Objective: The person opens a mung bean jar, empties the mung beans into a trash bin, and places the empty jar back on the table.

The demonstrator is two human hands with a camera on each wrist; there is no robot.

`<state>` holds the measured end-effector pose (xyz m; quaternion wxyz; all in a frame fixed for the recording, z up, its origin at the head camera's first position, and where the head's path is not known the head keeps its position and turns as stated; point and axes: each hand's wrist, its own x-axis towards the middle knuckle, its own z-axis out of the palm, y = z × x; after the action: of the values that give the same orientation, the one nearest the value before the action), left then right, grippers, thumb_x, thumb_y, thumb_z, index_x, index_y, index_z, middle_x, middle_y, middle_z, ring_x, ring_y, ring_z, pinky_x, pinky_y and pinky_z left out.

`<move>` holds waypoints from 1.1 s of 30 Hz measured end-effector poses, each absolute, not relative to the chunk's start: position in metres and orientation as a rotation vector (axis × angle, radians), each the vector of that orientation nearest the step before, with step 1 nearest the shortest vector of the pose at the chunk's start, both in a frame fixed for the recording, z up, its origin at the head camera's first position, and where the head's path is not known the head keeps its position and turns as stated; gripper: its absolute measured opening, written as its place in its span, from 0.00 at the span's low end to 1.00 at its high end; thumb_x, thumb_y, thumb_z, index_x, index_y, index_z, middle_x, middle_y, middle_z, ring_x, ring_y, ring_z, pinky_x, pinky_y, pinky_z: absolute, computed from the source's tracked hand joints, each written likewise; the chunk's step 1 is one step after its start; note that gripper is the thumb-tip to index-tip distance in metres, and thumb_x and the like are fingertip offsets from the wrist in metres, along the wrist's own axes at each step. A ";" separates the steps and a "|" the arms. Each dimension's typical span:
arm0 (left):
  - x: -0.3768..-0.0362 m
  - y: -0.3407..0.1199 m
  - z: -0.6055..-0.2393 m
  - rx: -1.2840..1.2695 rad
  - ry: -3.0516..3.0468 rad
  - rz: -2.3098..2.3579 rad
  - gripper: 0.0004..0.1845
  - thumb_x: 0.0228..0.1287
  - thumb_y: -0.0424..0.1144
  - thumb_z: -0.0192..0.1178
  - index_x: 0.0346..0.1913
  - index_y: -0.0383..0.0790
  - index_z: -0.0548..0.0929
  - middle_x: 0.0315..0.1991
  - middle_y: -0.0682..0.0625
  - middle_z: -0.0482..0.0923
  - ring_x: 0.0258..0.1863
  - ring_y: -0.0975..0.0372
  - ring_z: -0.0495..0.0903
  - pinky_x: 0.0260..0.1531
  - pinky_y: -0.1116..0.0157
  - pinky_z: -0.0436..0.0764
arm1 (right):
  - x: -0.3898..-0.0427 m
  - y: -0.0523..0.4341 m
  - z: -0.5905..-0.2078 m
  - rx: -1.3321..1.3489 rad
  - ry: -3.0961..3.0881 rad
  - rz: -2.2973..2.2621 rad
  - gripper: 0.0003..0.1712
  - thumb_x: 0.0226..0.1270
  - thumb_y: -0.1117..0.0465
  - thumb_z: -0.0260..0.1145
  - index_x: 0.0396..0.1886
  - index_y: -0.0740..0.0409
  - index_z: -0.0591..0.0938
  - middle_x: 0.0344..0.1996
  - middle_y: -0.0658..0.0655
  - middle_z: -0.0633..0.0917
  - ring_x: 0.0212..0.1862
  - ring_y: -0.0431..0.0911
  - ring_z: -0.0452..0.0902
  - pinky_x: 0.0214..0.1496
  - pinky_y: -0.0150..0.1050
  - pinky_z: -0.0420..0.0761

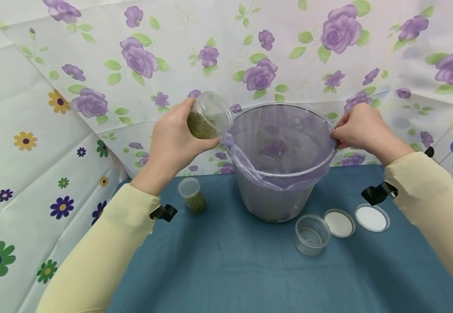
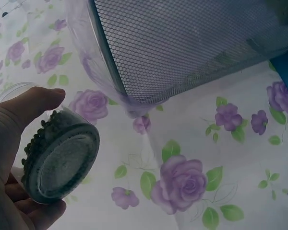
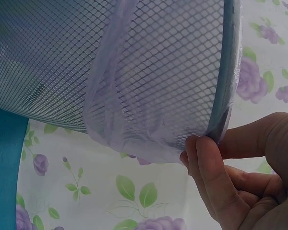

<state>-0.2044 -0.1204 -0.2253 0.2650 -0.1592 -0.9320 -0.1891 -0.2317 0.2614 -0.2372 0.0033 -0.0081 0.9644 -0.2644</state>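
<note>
Head view shows a clear jar (image 1: 208,117) of small green beans held tipped on its side at the left rim of a mesh bin (image 1: 285,191), which stands at the far middle of a blue cloth (image 1: 226,269) and is lined with a thin purple bag (image 1: 277,148). The jar is gripped by the left hand (image 1: 175,139), fingers and thumb curled round its wall; in the left wrist view its base (image 2: 62,165) is turned toward the camera, with beans packed against the side. For a clean pour, it is judged that the jar's mouth should be brought well over the liner before it is tilted further, and the tilt raised slowly so that beans are not spilled past the rim. The bag's edge is pinched against the right rim by the right hand (image 1: 361,130), closed tight on the film; in the right wrist view the fingertips (image 3: 201,158) are seen pressing the liner to the bin's rim. The liner should be kept taut there. Near the bin's left stands a second jar (image 1: 193,195) of beans; near its right lie an empty cup (image 1: 311,234) and two white lids (image 1: 355,221). Flowered sheets (image 1: 54,130) hang behind and to the left.
</note>
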 end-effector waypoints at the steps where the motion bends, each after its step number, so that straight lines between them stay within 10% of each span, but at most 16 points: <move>1: -0.206 -0.119 -0.224 -0.432 -2.523 -0.496 0.52 0.38 0.61 0.71 0.69 0.46 0.64 0.59 0.48 0.74 0.55 0.56 0.76 0.50 0.55 0.79 | -0.232 0.261 -0.237 -0.026 3.024 -0.826 0.15 0.55 0.57 0.65 0.31 0.65 0.88 0.14 0.53 0.85 0.21 0.44 0.82 0.23 0.36 0.78; 33: -0.225 -0.100 -0.225 -0.634 -2.459 -0.129 0.50 0.37 0.53 0.74 0.66 0.37 0.66 0.60 0.44 0.73 0.59 0.52 0.73 0.52 0.55 0.80 | -0.233 0.262 -0.238 -0.034 3.026 -0.837 0.14 0.55 0.58 0.65 0.26 0.65 0.88 0.14 0.55 0.85 0.20 0.45 0.82 0.23 0.38 0.80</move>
<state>-0.2246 -0.1001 -0.2253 0.2948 -0.2384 -0.9241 -0.0484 -0.2328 0.2624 -0.2376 0.0010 -0.0107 0.9638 -0.2665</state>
